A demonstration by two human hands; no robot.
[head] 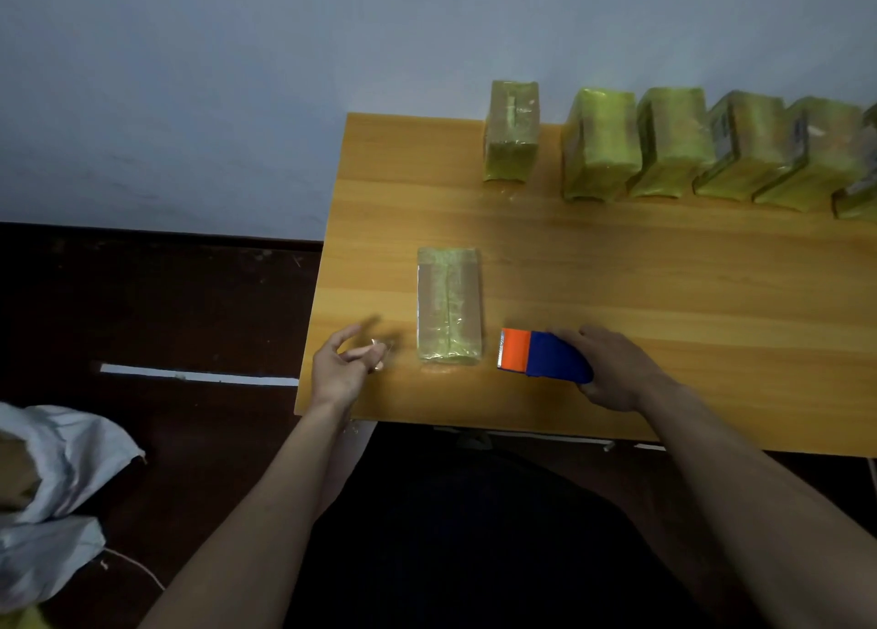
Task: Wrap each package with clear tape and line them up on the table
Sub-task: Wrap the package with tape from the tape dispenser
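Right hand (612, 372) grip wraps tape dispenser (545, 357), wrist low.

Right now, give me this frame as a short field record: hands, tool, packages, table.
left hand: left hand over the table's near left corner, pinching a small clear scrap, probably tape
right hand: right hand grips the tape dispenser, blue body with orange front, resting on the table
near package: near package lies flat between the hands, touched by neither
row: row of packages stands along the far edge; leftmost stands slightly apart from the others
table: wooden table
floor: white sack at lower left
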